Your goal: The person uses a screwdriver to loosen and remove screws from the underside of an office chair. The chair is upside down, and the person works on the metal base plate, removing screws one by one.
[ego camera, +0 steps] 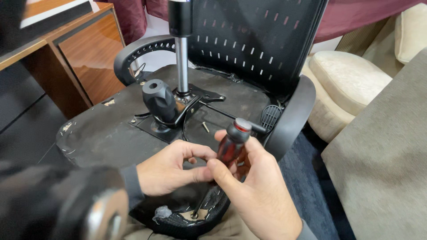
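An office chair lies upside down, its seat underside [106, 129] facing up. My right hand [258, 195] is wrapped around a screwdriver [233, 142] with a dark red handle and black cap, held upright near the seat's front edge. My left hand [167, 171] sits just beside it, fingers pinched near the screwdriver's lower end; whatever they hold is hidden. A loose screw [205, 127] lies on the seat underside just beyond my hands. The black metal mechanism plate [169, 118] with a knob [159, 100] and the gas cylinder [182, 62] stands behind.
The chair's mesh backrest [262, 40] and armrests [291, 115] rise beyond the plate. A wooden cabinet [84, 53] stands at left, cream cushions [351, 84] and a grey sofa [387, 155] at right. A blurred dark wheel base [66, 204] fills the lower left.
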